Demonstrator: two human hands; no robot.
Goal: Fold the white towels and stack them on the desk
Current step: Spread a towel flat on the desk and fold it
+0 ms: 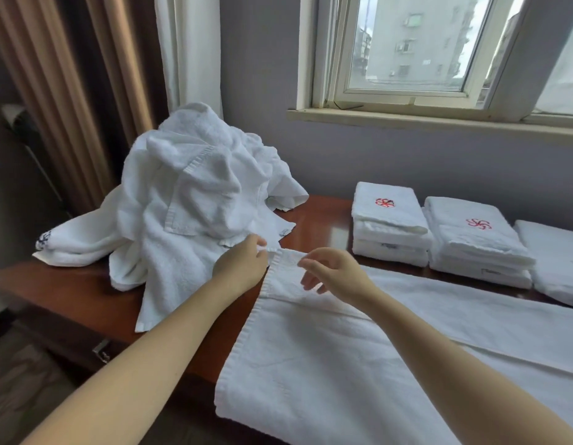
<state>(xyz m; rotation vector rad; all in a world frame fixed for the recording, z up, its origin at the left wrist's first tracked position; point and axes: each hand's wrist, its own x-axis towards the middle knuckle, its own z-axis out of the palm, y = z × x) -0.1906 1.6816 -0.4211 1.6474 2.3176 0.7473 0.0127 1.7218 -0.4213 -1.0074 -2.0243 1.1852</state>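
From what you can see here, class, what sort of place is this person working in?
Probably a hotel room: folded towels with red logos, a heap of unfolded ones, a desk by curtains.

The flat towel lies spread on the table, over its near right part. Left of the flat towel and farther back, a heap of towels sits on the table, its near edge touching the flat towel's far left corner. Behind the flat towel, toward the wall, a first stack stands with a second stack just to its right, and a folded towel lies farther right. The window is behind and above the flat towel, the curtain far to its left. The left hand pinches the flat towel's far left corner; the right hand is just to the right, over its far edge.
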